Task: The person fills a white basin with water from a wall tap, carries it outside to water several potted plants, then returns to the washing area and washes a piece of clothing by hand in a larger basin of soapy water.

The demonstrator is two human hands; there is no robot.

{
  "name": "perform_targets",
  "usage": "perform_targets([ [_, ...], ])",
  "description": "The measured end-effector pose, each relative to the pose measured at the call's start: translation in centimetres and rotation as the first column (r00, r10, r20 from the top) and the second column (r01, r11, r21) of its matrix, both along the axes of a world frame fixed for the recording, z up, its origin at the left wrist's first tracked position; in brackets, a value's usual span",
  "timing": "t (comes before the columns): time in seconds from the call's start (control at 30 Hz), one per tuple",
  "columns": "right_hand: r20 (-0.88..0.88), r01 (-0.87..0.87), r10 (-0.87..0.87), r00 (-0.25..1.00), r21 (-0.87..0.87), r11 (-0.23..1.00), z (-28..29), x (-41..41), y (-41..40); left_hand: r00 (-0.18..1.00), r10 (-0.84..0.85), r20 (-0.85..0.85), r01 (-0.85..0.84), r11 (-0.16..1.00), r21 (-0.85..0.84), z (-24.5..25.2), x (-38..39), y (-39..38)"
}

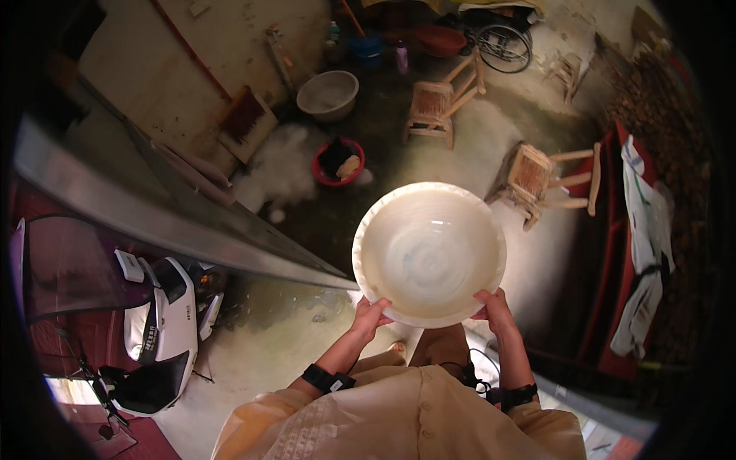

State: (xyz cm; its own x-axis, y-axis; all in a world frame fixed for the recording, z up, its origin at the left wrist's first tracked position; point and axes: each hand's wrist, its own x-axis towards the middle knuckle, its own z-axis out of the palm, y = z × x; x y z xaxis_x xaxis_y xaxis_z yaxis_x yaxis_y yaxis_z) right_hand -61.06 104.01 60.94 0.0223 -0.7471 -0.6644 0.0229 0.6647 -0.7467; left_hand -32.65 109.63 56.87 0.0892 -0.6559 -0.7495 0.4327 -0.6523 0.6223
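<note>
A wide cream-coloured basin [431, 253] with a scalloped rim is held up in front of my body. Its inside looks bare and shiny, with a blurred mark at the bottom. My left hand [371, 316] grips the near left of the rim, thumb on top and fingers beneath. On the near right, my right hand [491, 307] grips the rim the same way. The undersides of the fingers are hidden by the basin. Beyond it on the floor, a small red basin [361, 166] holds dark and tan cloth.
A grey basin [328, 95] stands behind the red one. Two wooden chairs [430, 103] [529, 172] are ahead and to the right. At left are a wall edge [230, 253] and a white-and-black scooter [175, 322]. A wheelchair [503, 49] and stacked wood [661, 109] lie farther off.
</note>
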Motion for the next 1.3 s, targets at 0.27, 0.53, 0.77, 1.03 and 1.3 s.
perform_targets([
  [0.27,0.057,-0.199,0.192,0.98,0.149,0.969,-5.5,-0.3,-23.4,0.984,0.132,0.121,-0.128,0.991,-0.042,-2.0,-1.2,-19.4],
  [0.53,0.076,-0.218,0.211,0.975,0.116,0.969,-4.5,0.5,-43.7,0.977,0.214,0.011,-0.214,0.976,0.041,0.3,-1.5,-35.7],
  [0.77,-0.085,-0.301,0.305,0.949,0.058,0.952,-5.3,7.9,-60.2,0.946,0.313,-0.082,-0.308,0.948,0.076,-0.7,5.0,-45.6],
  [1.03,-0.222,-0.298,0.276,0.935,-0.073,0.952,-5.0,17.5,-79.6,0.875,0.483,-0.017,-0.483,0.875,0.0,-2.7,16.2,-58.7],
  [1.3,-0.201,-0.263,0.229,0.953,-0.162,0.951,-4.2,27.6,-96.3,0.783,0.618,0.069,-0.618,0.786,-0.022,-0.6,25.1,-63.7],
])
